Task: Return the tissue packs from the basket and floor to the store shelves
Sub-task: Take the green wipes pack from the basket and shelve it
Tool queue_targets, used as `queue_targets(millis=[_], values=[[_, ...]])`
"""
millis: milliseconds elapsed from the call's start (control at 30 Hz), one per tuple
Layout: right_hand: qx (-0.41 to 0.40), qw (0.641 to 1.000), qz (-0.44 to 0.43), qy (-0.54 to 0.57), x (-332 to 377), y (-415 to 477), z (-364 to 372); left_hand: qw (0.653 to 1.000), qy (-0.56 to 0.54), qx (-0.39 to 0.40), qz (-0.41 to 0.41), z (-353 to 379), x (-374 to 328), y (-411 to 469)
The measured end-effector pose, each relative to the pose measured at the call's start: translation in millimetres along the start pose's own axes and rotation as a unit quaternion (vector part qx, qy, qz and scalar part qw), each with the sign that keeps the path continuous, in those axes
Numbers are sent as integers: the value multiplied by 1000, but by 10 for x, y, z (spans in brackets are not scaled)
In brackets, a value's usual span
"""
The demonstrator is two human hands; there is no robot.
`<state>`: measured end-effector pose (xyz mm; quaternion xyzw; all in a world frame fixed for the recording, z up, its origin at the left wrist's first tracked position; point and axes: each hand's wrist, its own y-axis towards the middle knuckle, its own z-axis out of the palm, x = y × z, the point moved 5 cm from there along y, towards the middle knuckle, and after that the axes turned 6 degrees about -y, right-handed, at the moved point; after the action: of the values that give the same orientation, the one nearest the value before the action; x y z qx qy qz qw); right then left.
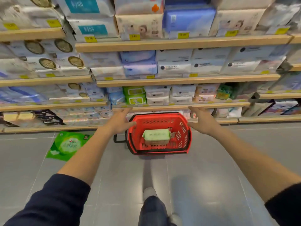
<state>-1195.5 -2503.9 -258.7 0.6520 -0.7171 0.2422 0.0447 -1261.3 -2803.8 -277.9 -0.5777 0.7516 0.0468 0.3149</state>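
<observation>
A red shopping basket [184, 132] stands on the grey floor in front of the shelves. Inside it lies a pale green tissue pack [156, 136]. A larger bright green tissue pack [67, 145] lies flat on the floor to the basket's left, partly hidden by my left forearm. My left hand [121, 120] is stretched out above the basket's left rim, fingers apart, holding nothing. My right hand [202, 120] reaches out above the right rim, also open and empty. The wooden shelves [179, 80] are stacked with tissue and wipe packs.
Green wipe packs [135, 95] sit on the low shelf just behind the basket. The lowest shelf edge [260, 119] runs close to the floor. The basket's black handle [118, 139] sticks out to its left. My leg and shoes [151, 206] are below, on grey floor tiles.
</observation>
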Motion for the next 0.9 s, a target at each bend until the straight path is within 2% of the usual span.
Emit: queue_targets(millis=[167,533,900], values=[[48,998,42,24,-111,251,628,999,-25,48,3,480,350,277],[118,985,118,38,-376,1012,1885,986,-71,139,-51,1601,1359,926],[171,975,100,98,-510,2075,3199,978,82,192,-17,2641,2067,2041]])
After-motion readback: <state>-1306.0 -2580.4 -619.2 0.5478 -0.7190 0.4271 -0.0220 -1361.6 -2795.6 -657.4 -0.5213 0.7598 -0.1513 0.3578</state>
